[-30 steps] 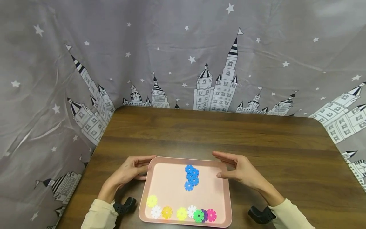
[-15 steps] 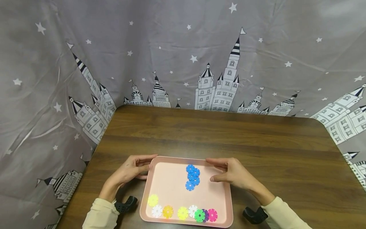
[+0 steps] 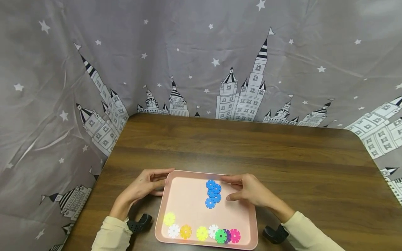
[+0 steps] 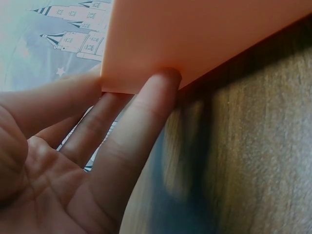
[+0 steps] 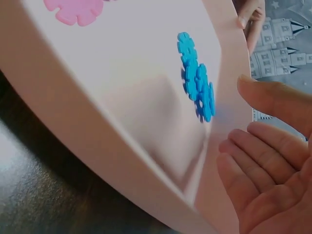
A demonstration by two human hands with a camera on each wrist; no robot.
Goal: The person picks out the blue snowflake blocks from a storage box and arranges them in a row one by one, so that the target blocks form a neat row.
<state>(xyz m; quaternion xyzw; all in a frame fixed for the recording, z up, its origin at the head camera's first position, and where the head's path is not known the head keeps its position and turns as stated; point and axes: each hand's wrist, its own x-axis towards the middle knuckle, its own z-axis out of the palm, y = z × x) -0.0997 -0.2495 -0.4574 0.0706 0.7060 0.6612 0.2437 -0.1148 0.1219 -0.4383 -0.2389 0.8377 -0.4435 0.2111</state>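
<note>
A pink tray [image 3: 205, 242] lies on the wooden table. My left hand [image 3: 141, 184] touches its far left corner, the thumb at the rim and the little finger against the outer wall, as the left wrist view shows. Blue snowflake building discs [image 3: 213, 193] overlap in a column inside the tray, towards its far side. To their right, my right hand [image 3: 251, 191] holds nothing; its thumb is over the tray and its fingers reach across the far rim. In the right wrist view the right thumb [image 5: 273, 100] points towards the blue discs, apart from them.
Along the tray's near side lie a white disc [image 3: 173, 231], an orange disc [image 3: 185, 231], yellow, green and purple discs, and a pink disc [image 3: 235, 236]. A grey curtain [image 3: 188, 42] with castles hangs behind the table [image 3: 245, 146]. Black straps circle both wrists.
My right hand has moved left and slightly down, from beyond the tray's far right corner to beside the blue discs. The left hand has stayed at the tray's corner.
</note>
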